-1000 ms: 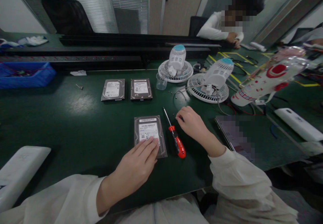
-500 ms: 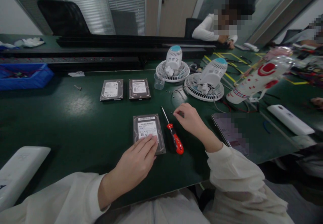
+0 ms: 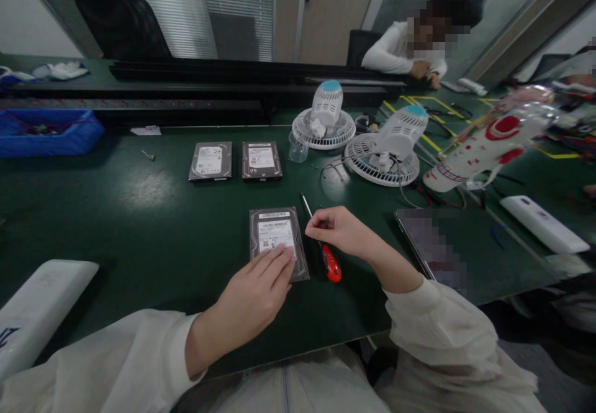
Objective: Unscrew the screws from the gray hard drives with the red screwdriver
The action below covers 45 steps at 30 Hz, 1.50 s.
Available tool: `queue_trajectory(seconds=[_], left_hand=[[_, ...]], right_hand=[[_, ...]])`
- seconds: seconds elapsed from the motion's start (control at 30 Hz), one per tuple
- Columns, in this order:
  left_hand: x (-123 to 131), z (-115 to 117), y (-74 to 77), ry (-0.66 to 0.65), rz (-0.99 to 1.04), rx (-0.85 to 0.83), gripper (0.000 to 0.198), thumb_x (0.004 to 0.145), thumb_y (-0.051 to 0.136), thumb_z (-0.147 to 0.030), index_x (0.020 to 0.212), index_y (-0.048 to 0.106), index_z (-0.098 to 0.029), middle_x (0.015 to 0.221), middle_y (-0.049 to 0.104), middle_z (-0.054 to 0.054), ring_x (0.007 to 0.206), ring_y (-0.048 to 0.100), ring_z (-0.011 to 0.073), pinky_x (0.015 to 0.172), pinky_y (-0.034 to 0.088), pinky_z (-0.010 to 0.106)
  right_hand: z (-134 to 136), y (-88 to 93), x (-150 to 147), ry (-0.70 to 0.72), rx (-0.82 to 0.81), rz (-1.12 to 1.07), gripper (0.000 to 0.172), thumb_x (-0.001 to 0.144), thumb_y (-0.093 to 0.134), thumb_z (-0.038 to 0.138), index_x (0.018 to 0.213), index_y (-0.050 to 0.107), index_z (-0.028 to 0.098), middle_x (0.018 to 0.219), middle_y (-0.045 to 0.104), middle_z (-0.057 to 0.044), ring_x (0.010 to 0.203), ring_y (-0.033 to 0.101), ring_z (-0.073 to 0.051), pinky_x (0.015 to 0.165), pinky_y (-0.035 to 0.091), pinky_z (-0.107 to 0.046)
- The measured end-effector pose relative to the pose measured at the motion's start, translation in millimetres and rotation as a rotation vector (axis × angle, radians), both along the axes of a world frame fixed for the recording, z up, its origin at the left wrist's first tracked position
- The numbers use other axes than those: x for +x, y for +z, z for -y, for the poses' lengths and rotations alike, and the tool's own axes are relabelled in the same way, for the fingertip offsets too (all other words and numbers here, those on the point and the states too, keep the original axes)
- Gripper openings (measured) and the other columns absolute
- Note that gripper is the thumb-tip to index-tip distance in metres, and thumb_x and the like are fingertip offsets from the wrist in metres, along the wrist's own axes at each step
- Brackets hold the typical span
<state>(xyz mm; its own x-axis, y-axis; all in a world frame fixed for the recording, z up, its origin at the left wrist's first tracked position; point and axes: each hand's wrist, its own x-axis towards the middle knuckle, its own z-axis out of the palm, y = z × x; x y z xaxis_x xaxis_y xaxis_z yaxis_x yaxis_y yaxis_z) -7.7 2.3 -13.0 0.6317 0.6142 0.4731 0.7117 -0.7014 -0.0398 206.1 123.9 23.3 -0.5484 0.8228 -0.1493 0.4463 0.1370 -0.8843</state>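
Observation:
My left hand (image 3: pixel 258 289) lies flat, fingers stretched out, on the lower part of a hard drive (image 3: pixel 274 230) with a white label. Over the shaft of a red and black screwdriver (image 3: pixel 331 265), to the drive's right, is my right hand (image 3: pixel 338 230). Its thumb and fingertips are pinched together near the drive's right edge; whatever they may hold is too small to make out. The screwdriver's tip points away from me, and its middle is hidden by that hand. Farther back lie two more hard drives, a left one (image 3: pixel 210 161) and a right one (image 3: pixel 261 160).
Behind stand a clear plastic cup (image 3: pixel 298 149) and two white fan parts (image 3: pixel 325 124) with blue tops. A phone (image 3: pixel 426 245), a patterned bottle (image 3: pixel 484 146) and a white device (image 3: pixel 542 223) are on the right. A blue bin (image 3: pixel 60 140) is at left. Across the table sits a person (image 3: pixel 395 53).
My right hand has moved left and toward me, from beyond the screwdriver's right side to above its shaft, still pinched. My left hand stays on the hard drive. The view has shifted slightly.

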Motion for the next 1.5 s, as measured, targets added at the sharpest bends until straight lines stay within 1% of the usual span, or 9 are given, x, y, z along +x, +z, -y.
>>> queue_trajectory(seconds=[0.07, 0.13, 0.2, 0.27, 0.47, 0.63, 0.93, 1.3, 1.5], left_hand=[[0, 0, 0.5, 0.000, 0.001, 0.002, 0.035, 0.099, 0.050, -0.016, 0.127, 0.064, -0.001, 0.133, 0.067, 0.019, 0.127, 0.062, 0.0308, 0.105, 0.054, 0.042], [0, 0, 0.8, -0.003, -0.002, 0.002, 0.035, 0.099, 0.050, -0.016, 0.127, 0.064, 0.000, 0.133, 0.067, 0.019, 0.126, 0.062, 0.0309, 0.105, 0.054, 0.042], [0, 0, 0.8, -0.004, -0.007, 0.000, 0.035, 0.099, 0.050, -0.016, 0.128, 0.064, 0.000, 0.133, 0.067, 0.019, 0.127, 0.062, 0.0310, 0.105, 0.054, 0.042], [0, 0, 0.2, 0.000, -0.016, -0.008, 0.036, 0.100, 0.050, -0.017, 0.129, 0.063, 0.000, 0.134, 0.066, 0.019, 0.127, 0.062, 0.0309, 0.106, 0.053, 0.042], [-1, 1, -0.9, 0.007, -0.029, -0.033, 0.037, 0.100, 0.050, -0.018, 0.132, 0.061, -0.001, 0.137, 0.064, 0.020, 0.130, 0.059, 0.0311, 0.107, 0.052, 0.042], [0, 0, 1.4, 0.003, -0.023, -0.029, 0.036, 0.100, 0.051, -0.017, 0.129, 0.062, 0.000, 0.135, 0.066, 0.020, 0.128, 0.061, 0.0315, 0.107, 0.053, 0.042], [0, 0, 0.6, 0.003, -0.016, -0.026, 0.037, 0.100, 0.050, -0.016, 0.130, 0.062, 0.000, 0.134, 0.066, 0.019, 0.127, 0.062, 0.0312, 0.106, 0.054, 0.043], [0, 0, 1.9, -0.001, -0.013, -0.031, 0.036, 0.099, 0.051, -0.016, 0.129, 0.063, 0.000, 0.134, 0.066, 0.020, 0.128, 0.061, 0.0317, 0.106, 0.054, 0.043], [0, 0, 0.9, 0.005, -0.017, -0.032, 0.036, 0.100, 0.050, -0.017, 0.130, 0.062, 0.000, 0.135, 0.066, 0.019, 0.129, 0.061, 0.0313, 0.106, 0.053, 0.043]], right_hand=[[2, 1.2, -4, 0.006, 0.036, 0.053, 0.017, 0.079, 0.067, 0.031, 0.074, 0.070, 0.015, 0.067, 0.063, 0.000, 0.060, 0.052, -0.010, 0.061, 0.041, -0.026], [6, 4.0, -7, 0.003, 0.091, 0.118, 0.012, 0.080, 0.067, 0.024, 0.072, 0.070, 0.016, 0.068, 0.065, -0.001, 0.065, 0.053, -0.012, 0.069, 0.043, -0.029], [10, 6.7, -10, 0.001, 0.147, 0.181, 0.011, 0.080, 0.068, 0.021, 0.070, 0.070, 0.017, 0.071, 0.066, -0.002, 0.073, 0.055, -0.014, 0.079, 0.042, -0.032], [13, 8.4, -13, 0.002, 0.186, 0.233, 0.012, 0.082, 0.067, 0.019, 0.070, 0.070, 0.018, 0.073, 0.068, -0.002, 0.079, 0.055, -0.017, 0.084, 0.041, -0.035], [16, 9.4, -16, -0.004, 0.232, 0.326, 0.014, 0.085, 0.065, 0.018, 0.072, 0.070, 0.017, 0.078, 0.070, -0.004, 0.084, 0.056, -0.019, 0.082, 0.041, -0.035], [15, 8.5, -17, -0.029, 0.251, 0.353, 0.016, 0.085, 0.065, 0.020, 0.070, 0.069, 0.017, 0.075, 0.070, -0.004, 0.083, 0.058, -0.019, 0.081, 0.042, -0.035], [15, 6.2, -16, -0.036, 0.263, 0.331, 0.014, 0.082, 0.068, 0.022, 0.071, 0.073, 0.018, 0.074, 0.072, -0.003, 0.079, 0.060, -0.018, 0.080, 0.044, -0.034], [16, 3.1, -15, -0.042, 0.283, 0.307, 0.016, 0.082, 0.068, 0.025, 0.068, 0.072, 0.018, 0.073, 0.072, -0.003, 0.076, 0.059, -0.017, 0.081, 0.043, -0.036], [13, 5.0, -14, -0.032, 0.259, 0.303, 0.017, 0.084, 0.067, 0.025, 0.069, 0.072, 0.018, 0.072, 0.072, -0.003, 0.077, 0.059, -0.017, 0.077, 0.043, -0.032]])
